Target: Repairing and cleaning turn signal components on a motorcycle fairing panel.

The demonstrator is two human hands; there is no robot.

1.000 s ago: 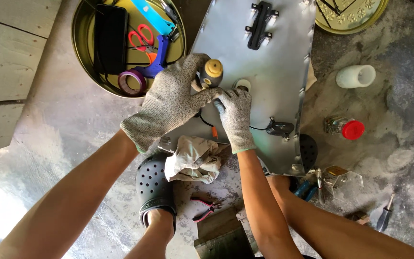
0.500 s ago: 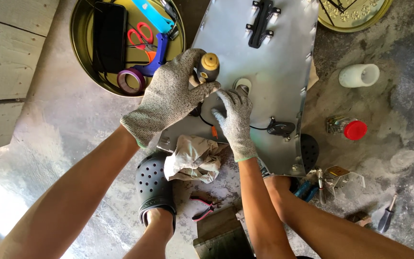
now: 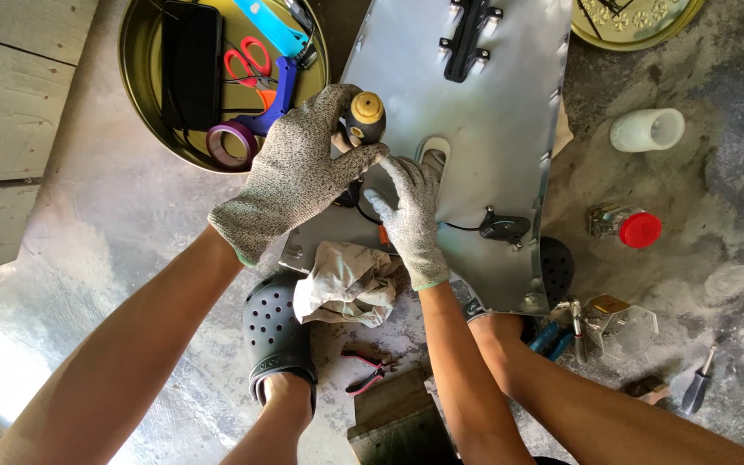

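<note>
My left hand, in a grey speckled glove, grips a screwdriver with a yellow and black handle, held upright over a grey metal panel. My right hand, also gloved, rests its fingers on the panel right beside the screwdriver's shaft. The tip of the tool is hidden under my hands. A black wire and a small black fitting lie on the panel to the right of my right hand.
A round brass-coloured tray at upper left holds red scissors, purple tape and a black box. A crumpled rag, pliers, a white cup, a red-capped jar and screwdrivers lie on the concrete floor. My feet wear black clogs.
My left hand and the screwdriver have shifted slightly up on the panel. My right hand's fingers have stayed beside the shaft.
</note>
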